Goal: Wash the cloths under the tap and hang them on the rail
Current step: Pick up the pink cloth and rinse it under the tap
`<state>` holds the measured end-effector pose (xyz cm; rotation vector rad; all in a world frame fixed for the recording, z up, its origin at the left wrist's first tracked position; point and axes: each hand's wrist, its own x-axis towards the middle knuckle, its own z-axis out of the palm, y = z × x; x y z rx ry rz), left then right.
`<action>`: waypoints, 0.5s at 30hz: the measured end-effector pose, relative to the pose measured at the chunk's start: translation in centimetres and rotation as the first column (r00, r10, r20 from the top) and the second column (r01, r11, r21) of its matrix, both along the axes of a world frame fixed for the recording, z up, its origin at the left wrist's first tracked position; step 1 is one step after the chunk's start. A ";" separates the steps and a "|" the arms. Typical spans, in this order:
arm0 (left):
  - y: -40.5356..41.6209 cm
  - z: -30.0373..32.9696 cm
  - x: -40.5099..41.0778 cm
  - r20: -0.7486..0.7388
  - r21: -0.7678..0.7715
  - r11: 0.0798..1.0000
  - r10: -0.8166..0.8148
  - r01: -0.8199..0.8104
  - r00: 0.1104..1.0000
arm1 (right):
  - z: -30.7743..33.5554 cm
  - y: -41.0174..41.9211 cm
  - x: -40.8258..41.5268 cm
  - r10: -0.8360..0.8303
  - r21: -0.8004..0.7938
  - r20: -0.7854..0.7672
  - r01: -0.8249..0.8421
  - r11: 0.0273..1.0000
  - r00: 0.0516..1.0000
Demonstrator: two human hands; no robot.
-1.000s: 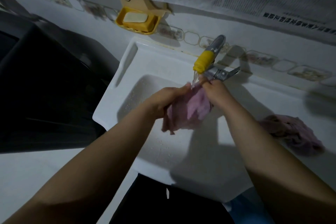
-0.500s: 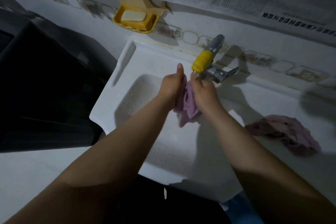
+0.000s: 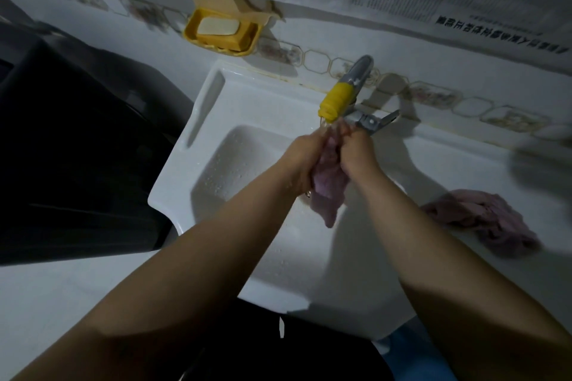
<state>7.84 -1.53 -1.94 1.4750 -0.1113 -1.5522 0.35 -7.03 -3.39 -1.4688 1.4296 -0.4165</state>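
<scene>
Both hands wringing a pink cloth under the tap

The left hand (image 3: 305, 158) and right hand (image 3: 356, 151) clasp the pink cloth (image 3: 328, 192) below the yellow-tipped tap (image 3: 335, 100), over the sink (image 3: 198, 120) (fingertips blurred, stream barely visible); a second cloth (image 3: 483, 219) lies crumpled to the right.

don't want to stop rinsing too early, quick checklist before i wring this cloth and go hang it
1. Both hands grip the pink cloth, left hand, right hand: ok.
2. Cloth under the yellow tap spout: ok.
3. Cloth hanging over the sink basin: ok.
4. Cloth rinsed clean: cannot tell.
5. Second cloth washed: cannot tell, it lies on the counter.
6. Rail in view: not ok.
</scene>
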 end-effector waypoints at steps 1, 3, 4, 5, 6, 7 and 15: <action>-0.1 0.2 0.9 0.030 -0.045 0.998 -0.035 0.037 0.999 | -0.1 -0.2 -0.4 0.002 0.122 0.088 -0.013 0.992 0.996; -0.3 0.8 3.1 -0.029 -0.142 0.984 -0.112 0.107 0.993 | -1.9 -0.4 -1.7 0.064 0.275 0.180 -0.112 0.955 0.982; -0.2 1.0 4.2 -0.084 -0.194 0.971 -0.160 0.141 0.983 | -1.5 0.2 -2.3 0.167 0.287 0.173 -0.212 0.934 0.971; 0.0 1.1 5.2 -0.101 -0.219 0.957 -0.214 0.188 0.972 | -1.0 0.5 -2.9 0.275 0.252 0.138 -0.302 0.919 0.951; 0.2 1.2 6.0 -0.087 -0.225 0.942 -0.274 0.249 0.958 | -0.1 0.9 -3.2 0.361 0.214 0.083 -0.371 0.904 0.929; 0.3 1.3 6.8 -0.024 -0.203 0.922 -0.341 0.329 0.940 | 0.1 0.9 -3.5 0.405 0.203 0.050 -0.406 0.891 0.913; -1.1 3.2 8.6 0.660 0.279 0.769 -0.589 0.575 0.467 | -1.4 0.5 -5.3 0.236 -0.060 -0.470 -0.297 0.953 0.851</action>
